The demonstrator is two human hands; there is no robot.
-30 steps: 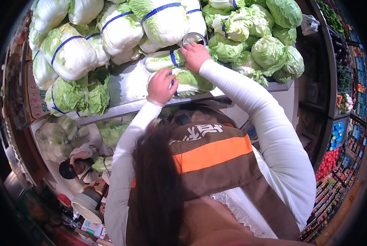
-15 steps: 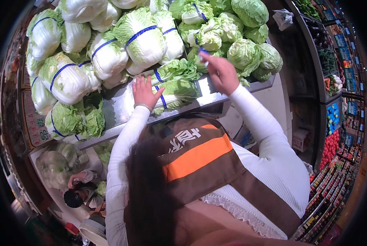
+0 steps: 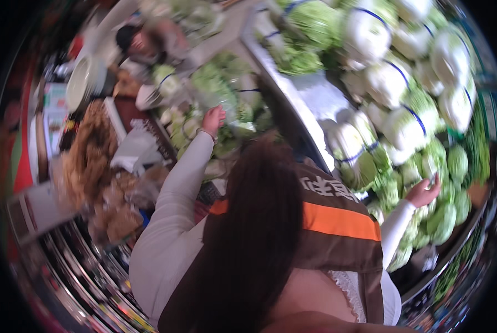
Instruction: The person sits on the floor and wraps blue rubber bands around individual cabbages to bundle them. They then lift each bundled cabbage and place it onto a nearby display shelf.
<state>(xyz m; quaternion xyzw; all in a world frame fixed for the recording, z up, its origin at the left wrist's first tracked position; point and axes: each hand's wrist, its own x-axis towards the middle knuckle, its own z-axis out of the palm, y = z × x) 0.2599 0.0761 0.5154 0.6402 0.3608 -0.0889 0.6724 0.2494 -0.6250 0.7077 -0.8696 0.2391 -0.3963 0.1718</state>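
In the blurred head view my left hand [image 3: 213, 120] reaches over bagged greens [image 3: 229, 97] in a lower container, its fingers loosely bent and apart; whether it touches them is unclear. My right hand [image 3: 423, 190] is closed on a small greyish object, too blurred to name, above pale green heads of vegetables [image 3: 445, 216]. Between my hands and farther up is a metal display edge [image 3: 309, 133] with banded napa cabbages [image 3: 406, 130] and leafy heads [image 3: 304, 33] behind it.
A person in a dark cap [image 3: 151, 44] is low at the upper left, beside a stack of pale tubs [image 3: 82, 83]. Brown bagged goods [image 3: 87, 166] lie at left. Shelves of products [image 3: 93, 272] curve along the lower left; leafy greens [image 3: 476, 161] are at far right.
The view has swung left and the counter now sits at right. My left hand has left the banded greens for the lower container; my right hand is far right, still holding a small item.
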